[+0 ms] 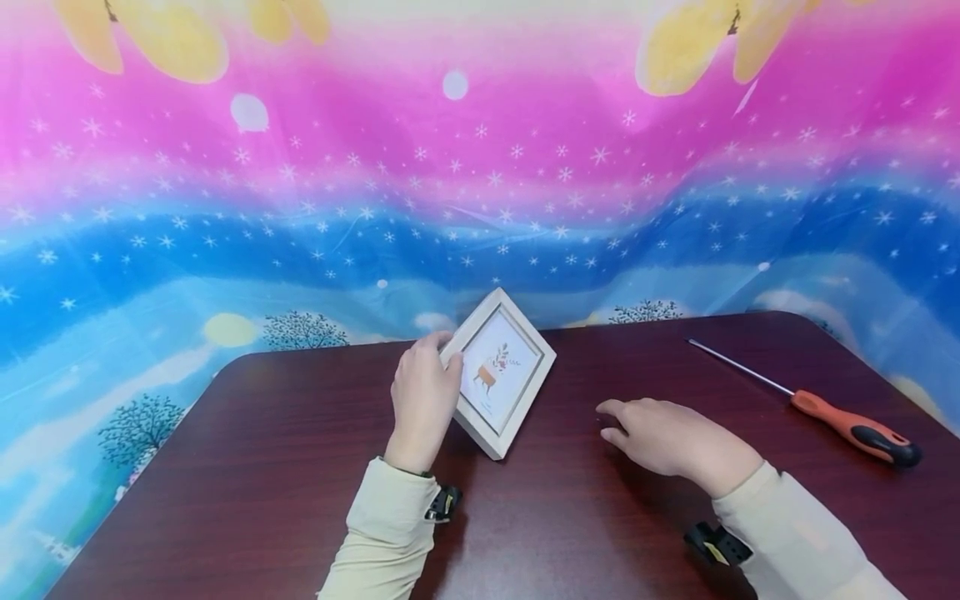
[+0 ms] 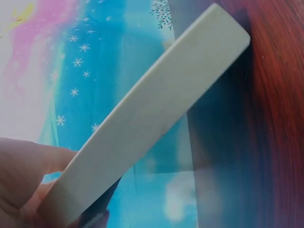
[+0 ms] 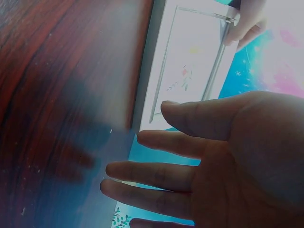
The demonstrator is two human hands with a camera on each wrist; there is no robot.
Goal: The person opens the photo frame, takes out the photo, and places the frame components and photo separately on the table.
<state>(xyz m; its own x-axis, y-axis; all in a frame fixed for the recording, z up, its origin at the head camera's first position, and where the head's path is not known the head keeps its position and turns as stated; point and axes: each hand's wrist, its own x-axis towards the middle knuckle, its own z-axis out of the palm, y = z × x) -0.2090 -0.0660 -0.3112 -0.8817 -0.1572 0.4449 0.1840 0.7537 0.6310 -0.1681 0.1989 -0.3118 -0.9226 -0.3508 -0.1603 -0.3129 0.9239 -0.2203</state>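
Observation:
A pale picture frame point(image 1: 517, 425) with a small deer print point(image 1: 489, 375) inside stands tilted, one corner low by the tabletop. My left hand point(image 1: 426, 392) grips its left side, thumb at the front and fingers behind. In the left wrist view the frame's flat side edge point(image 2: 142, 114) runs diagonally, held at its lower end by the left hand point(image 2: 28, 175). To the right of the frame, my right hand point(image 1: 667, 437) hovers over the table and holds nothing. The right wrist view shows that hand point(image 3: 209, 156) with its fingers spread, apart from the picture frame point(image 3: 154, 61).
On the right of the dark red table point(image 1: 285, 467) lies a screwdriver point(image 1: 840, 417) with an orange and black handle, its tip toward the back. A printed cloth point(image 1: 450, 167) with snowflakes hangs behind the table. Each wrist carries a small black device.

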